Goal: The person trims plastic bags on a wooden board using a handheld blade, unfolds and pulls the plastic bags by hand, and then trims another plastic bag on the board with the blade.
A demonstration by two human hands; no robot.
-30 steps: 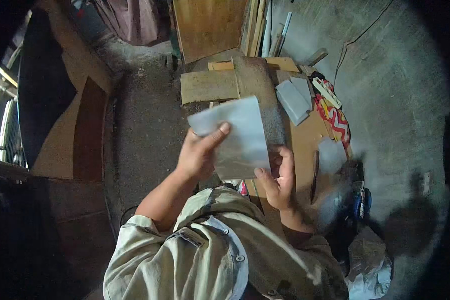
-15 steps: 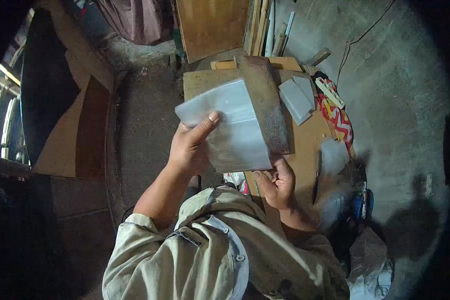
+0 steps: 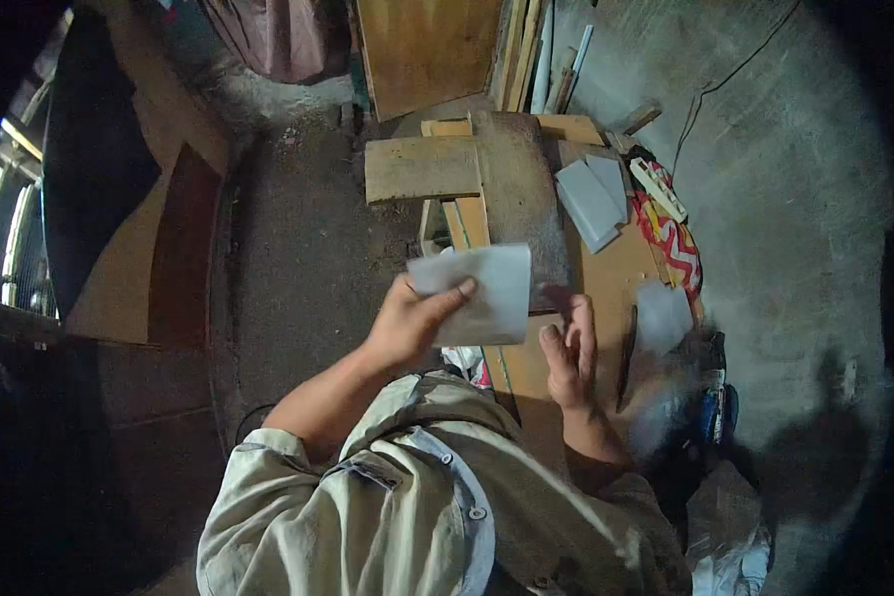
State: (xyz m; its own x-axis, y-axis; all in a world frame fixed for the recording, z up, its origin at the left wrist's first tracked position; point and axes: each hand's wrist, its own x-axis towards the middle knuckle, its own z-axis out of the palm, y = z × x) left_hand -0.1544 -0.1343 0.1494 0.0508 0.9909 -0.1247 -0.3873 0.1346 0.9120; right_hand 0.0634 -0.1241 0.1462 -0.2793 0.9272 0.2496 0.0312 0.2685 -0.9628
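A whitish translucent sheet, or a thin stack of them (image 3: 497, 298), is gripped at its left edge by my left hand (image 3: 409, 320), thumb on top. My right hand (image 3: 574, 356) is just right of the sheet, apart from it, its thumb and fingers spread. Nothing shows between those fingers. More pale sheets (image 3: 590, 202) lie on the brown work surface (image 3: 606, 283) beyond my right hand, and another pale pile (image 3: 664, 316) is at the right. A long dark tool (image 3: 627, 360) lies between that pile and my right hand.
A worn wooden board (image 3: 521, 174) lies across the surface beside a lighter plank (image 3: 422, 169). At the right edge are a white power strip (image 3: 658, 190) and a red patterned cloth (image 3: 677, 248). A wooden panel (image 3: 427, 55) stands at the back.
My right hand has come off the sheet and opened to its right. The sheet in my left hand now looks shorter and sits lower and a little to the right.
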